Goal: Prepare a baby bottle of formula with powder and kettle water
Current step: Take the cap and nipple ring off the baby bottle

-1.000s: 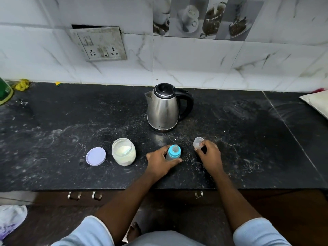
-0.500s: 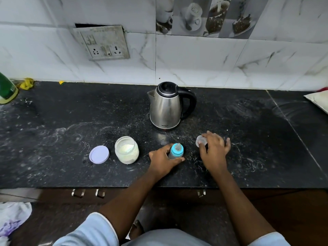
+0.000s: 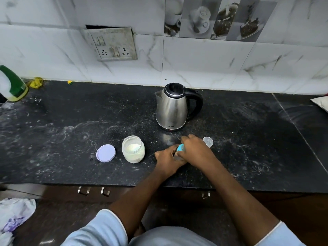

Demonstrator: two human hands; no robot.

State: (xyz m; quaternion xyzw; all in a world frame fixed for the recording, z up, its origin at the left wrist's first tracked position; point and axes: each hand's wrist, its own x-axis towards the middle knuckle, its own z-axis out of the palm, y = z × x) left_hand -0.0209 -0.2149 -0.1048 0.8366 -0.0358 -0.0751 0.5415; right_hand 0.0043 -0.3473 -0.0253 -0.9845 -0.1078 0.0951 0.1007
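Note:
A small baby bottle with a blue collar (image 3: 180, 147) stands on the black counter (image 3: 71, 135), mostly hidden by my hands. My left hand (image 3: 168, 159) grips the bottle's body from the left. My right hand (image 3: 195, 150) lies over the blue collar with its fingers curled round it. The clear bottle cap (image 3: 207, 141) rests on the counter just right of my right hand. An open jar of white formula powder (image 3: 133, 149) stands left of the bottle, with its lilac lid (image 3: 106, 153) flat beside it. Behind them is the steel kettle (image 3: 173, 108), lid closed.
A green and white bottle (image 3: 12, 84) stands at the counter's far left, near yellow scraps (image 3: 36, 82). A socket plate (image 3: 113, 44) is on the tiled wall. A pale object (image 3: 321, 103) lies at the right edge. Cloth (image 3: 14, 213) lies on the floor at left.
My right hand let go of the clear cap, left it on the counter, and moved left onto the bottle's blue collar. My left hand stayed on the bottle.

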